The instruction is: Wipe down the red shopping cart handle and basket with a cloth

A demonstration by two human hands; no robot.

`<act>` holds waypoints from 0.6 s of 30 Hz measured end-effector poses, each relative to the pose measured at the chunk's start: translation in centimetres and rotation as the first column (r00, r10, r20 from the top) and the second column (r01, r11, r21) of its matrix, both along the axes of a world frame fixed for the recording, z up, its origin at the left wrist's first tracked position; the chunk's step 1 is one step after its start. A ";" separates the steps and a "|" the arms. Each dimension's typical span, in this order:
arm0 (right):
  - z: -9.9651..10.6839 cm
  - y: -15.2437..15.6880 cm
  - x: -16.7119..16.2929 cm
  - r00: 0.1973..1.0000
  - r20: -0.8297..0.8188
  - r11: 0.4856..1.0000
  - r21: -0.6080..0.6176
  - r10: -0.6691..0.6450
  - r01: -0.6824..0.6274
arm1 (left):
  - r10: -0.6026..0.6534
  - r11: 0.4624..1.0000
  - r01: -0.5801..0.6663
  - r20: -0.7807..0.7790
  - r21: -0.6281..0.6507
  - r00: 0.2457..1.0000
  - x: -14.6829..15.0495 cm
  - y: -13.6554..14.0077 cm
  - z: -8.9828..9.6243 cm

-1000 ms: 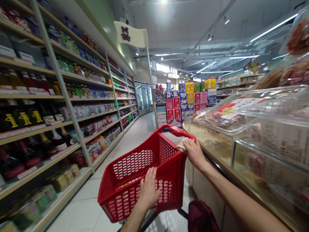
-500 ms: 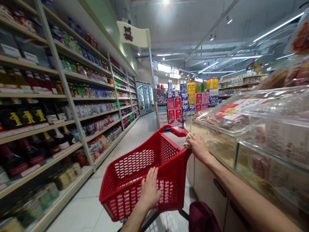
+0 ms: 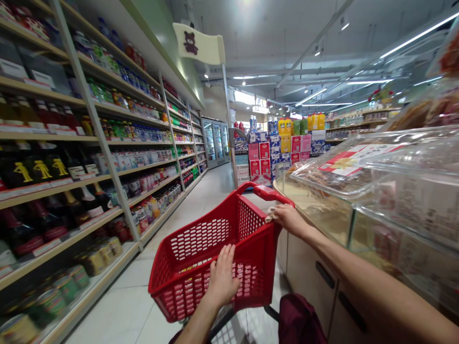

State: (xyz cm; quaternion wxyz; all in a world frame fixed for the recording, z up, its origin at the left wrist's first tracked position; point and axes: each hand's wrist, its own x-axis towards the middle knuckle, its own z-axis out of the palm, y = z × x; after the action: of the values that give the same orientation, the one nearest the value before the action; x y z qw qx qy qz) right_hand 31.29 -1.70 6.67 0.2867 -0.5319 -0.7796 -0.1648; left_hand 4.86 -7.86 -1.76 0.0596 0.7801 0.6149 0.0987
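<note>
A red shopping cart (image 3: pixel 201 248) with perforated plastic sides stands in the middle, turned sideways to me. My left hand (image 3: pixel 224 277) lies against its near side, fingers stretched out flat over the top rim and not wrapped round it. At the handle end, my right hand (image 3: pixel 289 219) is closed on a crumpled white cloth (image 3: pixel 271 213), which presses against the rim corner just below the red handle (image 3: pixel 267 193). Its fingertips are partly hidden. Something small and yellow shows at the bottom of the basket.
Shelves (image 3: pixel 143 141) of bottles and cans line the left side. Close on my right is a glass-edged counter (image 3: pixel 322 215) with clear food packs (image 3: pixel 358 162). Stacked drink cartons (image 3: pixel 265 157) and a signpost (image 3: pixel 229 124) stand ahead; tiled floor (image 3: pixel 211 200) runs between.
My right hand has slid slightly down and left with the cloth, from the handle's end to the rim corner. My left hand stays on the side rim.
</note>
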 end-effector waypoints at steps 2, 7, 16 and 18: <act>1.1 0.8 1.9 0.995 -0.064 0.996 0.026 -0.078 0.080 | -0.002 1.000 0.002 0.004 -0.004 1.000 0.0 0.0 0.0; 2.0 2.2 3.6 0.982 -0.139 0.987 0.086 -0.127 0.139 | -0.008 1.000 0.009 0.032 -0.011 0.999 0.0 0.1 0.1; -1.9 -0.2 -1.9 0.992 0.079 0.995 -0.033 0.094 -0.092 | -0.020 1.000 0.020 0.050 0.002 0.999 -0.3 0.3 0.0; -1.0 -0.1 -1.1 0.994 0.110 0.999 -0.045 0.023 -0.018 | -0.030 1.000 0.029 0.058 0.005 0.998 -0.3 0.3 -0.1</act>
State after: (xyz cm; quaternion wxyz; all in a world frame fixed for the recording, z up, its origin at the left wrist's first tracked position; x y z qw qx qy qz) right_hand 30.23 -1.78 5.68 0.2330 -0.5201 -0.8031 -0.1737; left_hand 4.55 -7.56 -1.82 0.0773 0.7860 0.6011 0.1219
